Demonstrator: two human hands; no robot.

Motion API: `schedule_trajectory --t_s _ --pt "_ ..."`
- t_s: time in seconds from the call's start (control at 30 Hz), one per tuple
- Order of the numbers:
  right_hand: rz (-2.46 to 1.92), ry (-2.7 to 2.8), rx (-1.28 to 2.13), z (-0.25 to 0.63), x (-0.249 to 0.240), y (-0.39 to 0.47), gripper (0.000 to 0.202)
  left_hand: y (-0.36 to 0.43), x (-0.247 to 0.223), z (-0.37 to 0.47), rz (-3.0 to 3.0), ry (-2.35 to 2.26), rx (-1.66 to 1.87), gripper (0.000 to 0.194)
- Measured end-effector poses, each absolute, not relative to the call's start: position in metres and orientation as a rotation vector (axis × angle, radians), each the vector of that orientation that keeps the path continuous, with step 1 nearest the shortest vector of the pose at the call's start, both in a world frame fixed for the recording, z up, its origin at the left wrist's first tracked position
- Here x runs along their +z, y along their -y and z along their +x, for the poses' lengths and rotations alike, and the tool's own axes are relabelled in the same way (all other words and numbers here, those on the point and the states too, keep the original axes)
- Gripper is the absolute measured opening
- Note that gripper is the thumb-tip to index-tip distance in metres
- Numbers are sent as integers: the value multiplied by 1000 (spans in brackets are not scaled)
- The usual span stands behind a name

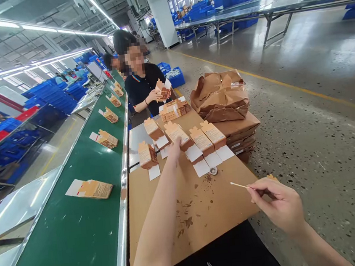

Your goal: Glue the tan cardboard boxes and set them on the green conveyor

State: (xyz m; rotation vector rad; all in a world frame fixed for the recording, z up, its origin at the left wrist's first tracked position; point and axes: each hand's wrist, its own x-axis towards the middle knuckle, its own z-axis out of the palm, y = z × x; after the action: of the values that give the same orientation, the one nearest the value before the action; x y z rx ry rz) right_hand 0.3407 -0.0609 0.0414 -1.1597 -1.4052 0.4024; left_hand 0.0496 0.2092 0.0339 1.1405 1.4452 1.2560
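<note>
My left hand stretches out over the table and grips a small brown cardboard box with an open white flap; its far fingers are hidden. In my right hand, thumb and fingers pinch a cotton swab, its white tip pointing left over the table's right edge. Two like boxes stand just right of my left hand, one of them the outer box. To its left are a nearer box and a farther box. A small round silvery thing lies close to the white flaps.
A green conveyor belt runs along the left, carrying several boxes. The cardboard tabletop has dark stains. Beyond it, a co-worker holds a box behind stacked flat cartons. Brown paper-wrapped bundles stand at the right.
</note>
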Motion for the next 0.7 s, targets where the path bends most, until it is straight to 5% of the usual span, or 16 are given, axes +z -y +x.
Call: schedule_trajectory --t_s 0.33,0.7 --pt "-1412 1631 519 312 -7 -41 28 -20 11 -11 794 -1248 1398 85" --pt "-1246 1633 703 286 -15 -2 26 -21 -10 -24 723 -1356 1205 98"
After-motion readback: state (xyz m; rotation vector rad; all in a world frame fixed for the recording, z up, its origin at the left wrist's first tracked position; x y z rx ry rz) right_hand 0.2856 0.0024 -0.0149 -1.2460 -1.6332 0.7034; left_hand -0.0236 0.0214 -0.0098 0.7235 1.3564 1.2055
